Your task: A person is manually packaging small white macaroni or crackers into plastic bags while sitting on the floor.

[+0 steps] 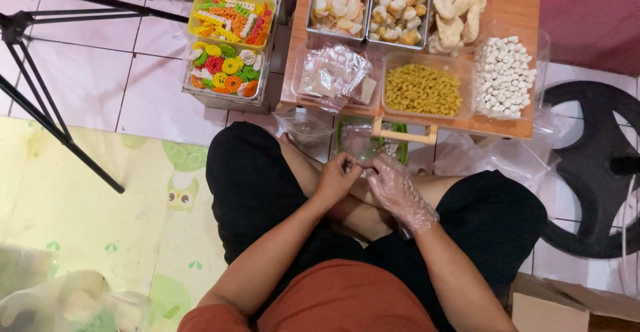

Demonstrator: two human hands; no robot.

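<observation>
I sit cross-legged on the floor in front of a low wooden table (513,12). My left hand (337,177) is bare and my right hand (397,189) wears a thin clear plastic glove. Both hands meet above my lap and pinch a small clear plastic bag (363,144) between the fingertips. The bag looks crumpled, and what it contains is hard to tell.
On the table stand tubs of yellow curled crackers (423,90), small white pieces (505,77), a pile of clear bags (332,73) and metal trays of pale snacks (393,5). Left are two tubs of colourful crackers (227,39), a black tripod (40,99), and right a fan base (593,165).
</observation>
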